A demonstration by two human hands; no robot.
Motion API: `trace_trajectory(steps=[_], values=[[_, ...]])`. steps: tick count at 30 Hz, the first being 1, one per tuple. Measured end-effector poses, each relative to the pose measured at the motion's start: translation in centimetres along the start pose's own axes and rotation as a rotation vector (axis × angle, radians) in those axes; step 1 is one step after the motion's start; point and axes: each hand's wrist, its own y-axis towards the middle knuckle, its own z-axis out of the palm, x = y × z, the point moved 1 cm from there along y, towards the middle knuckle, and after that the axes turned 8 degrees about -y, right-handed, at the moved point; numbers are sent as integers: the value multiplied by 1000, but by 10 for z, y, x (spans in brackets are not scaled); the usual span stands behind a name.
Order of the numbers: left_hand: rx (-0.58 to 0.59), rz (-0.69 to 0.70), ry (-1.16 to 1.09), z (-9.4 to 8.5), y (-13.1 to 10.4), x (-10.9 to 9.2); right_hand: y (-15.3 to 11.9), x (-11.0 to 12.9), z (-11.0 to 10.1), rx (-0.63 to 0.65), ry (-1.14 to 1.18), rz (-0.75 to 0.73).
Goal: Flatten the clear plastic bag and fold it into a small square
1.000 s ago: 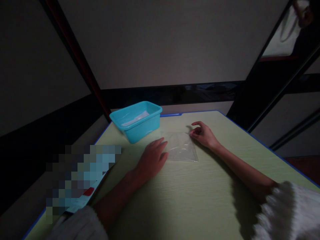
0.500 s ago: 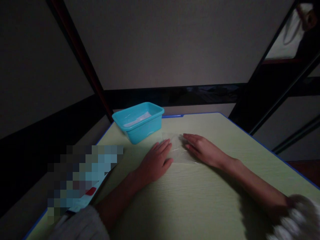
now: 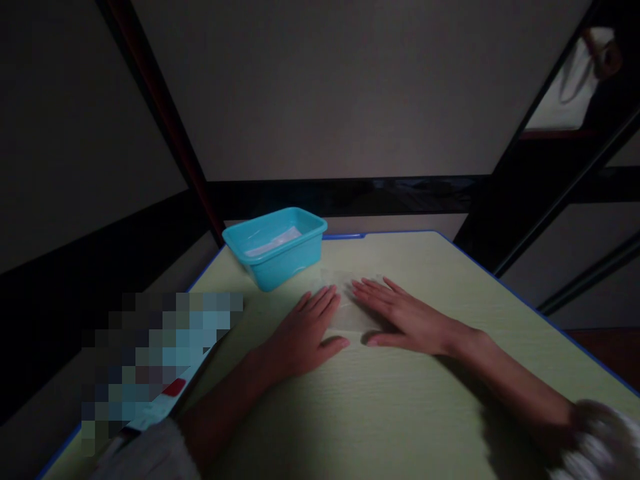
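We have both hands palm down above the middle of the worktop (image 3: pixel 380 413), with a clear plastic sheet (image 3: pixel 350 319) lying flat between and partly under them. Our left hand (image 3: pixel 303 337) reaches over the sheet's left side, its fingers straight and close together and its thumb spread toward the middle; that grip is wide and holds nothing. Our right hand (image 3: pixel 407 319) stretches across the sheet's right side, fingers pointing left and thumb apart from them; its grip is likewise wide and clasps nothing. The two thumbs point at each other near the sheet's near edge, with a gap between them, and we cannot tell how firmly either palm bears on the plastic. Just beyond our left fingers, near the worktop's far left corner, we see a turquoise bin (image 3: pixel 287 268) with something whitish and flat (image 3: pixel 275 242) inside. To our left lies a light blue object (image 3: pixel 187 353), mostly hidden by pixelation, with a red patch (image 3: pixel 175 387) toward its near end. A grey sleeve (image 3: pixel 155 453) covers our left forearm, and a pale ruffled cuff (image 3: pixel 593 443) shows at our right. Behind the worktop we face a dim panel (image 3: pixel 350 93) crossed by a glossy black band (image 3: pixel 350 196).
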Motion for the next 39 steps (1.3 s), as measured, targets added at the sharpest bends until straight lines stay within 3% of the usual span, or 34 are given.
trace_trajectory(steps=[2,6,14,19,27,34,39], values=[[-6,27,-23,0,0,0,-2,5,-11,9,-5,-74],[-32,35,-37,-1,-1,1,-3,12,-21,50,-94,-79],[-80,26,-55,-1,0,0,-5,7,-13,1,-87,-85],[-91,33,-58,-2,1,2,-7,-4,-12,-24,82,-49],[-126,22,-114,-1,1,14,-8,-24,-4,-164,459,175],[-225,-101,-345,-3,9,18,-4,-21,3,-412,591,288],[-315,-136,-479,-15,9,16,-3,-14,-4,-538,617,309]])
